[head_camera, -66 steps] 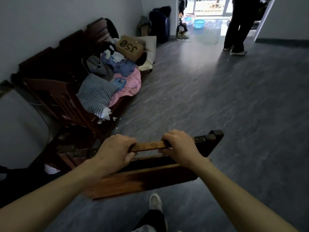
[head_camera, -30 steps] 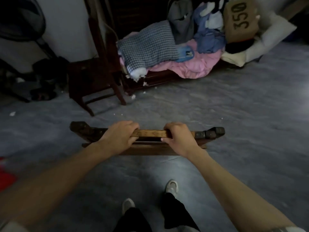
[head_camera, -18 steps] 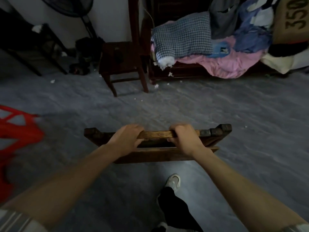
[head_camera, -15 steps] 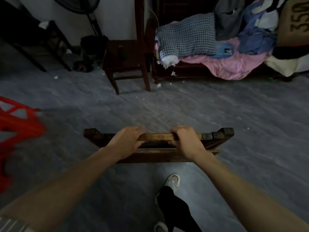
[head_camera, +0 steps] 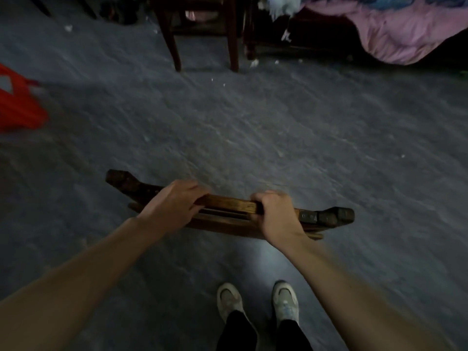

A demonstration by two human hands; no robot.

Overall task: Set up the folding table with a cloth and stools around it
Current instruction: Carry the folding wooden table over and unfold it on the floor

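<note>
I hold the folded wooden table point(head_camera: 229, 207) edge-up over the grey floor, right in front of my feet. My left hand point(head_camera: 174, 205) grips its top rail left of the middle. My right hand point(head_camera: 274, 214) grips the same rail further right. The table's dark leg ends point(head_camera: 329, 216) stick out past my right hand, and another dark end point(head_camera: 121, 179) juts out at the left. The lower part of the table is hidden below the rail. A red plastic stool point(head_camera: 17, 107) shows at the left edge.
A dark wooden chair point(head_camera: 202, 29) stands at the top middle on the grey floor point(head_camera: 278, 127). A bench with pink bedding point(head_camera: 395, 29) fills the top right. White scraps litter the floor near the chair legs. My two white shoes point(head_camera: 258, 302) stand below the table.
My view has tipped further down toward the floor and my feet. The table sits lower, tilted down to the right. Both hands keep their grip on the rail.
</note>
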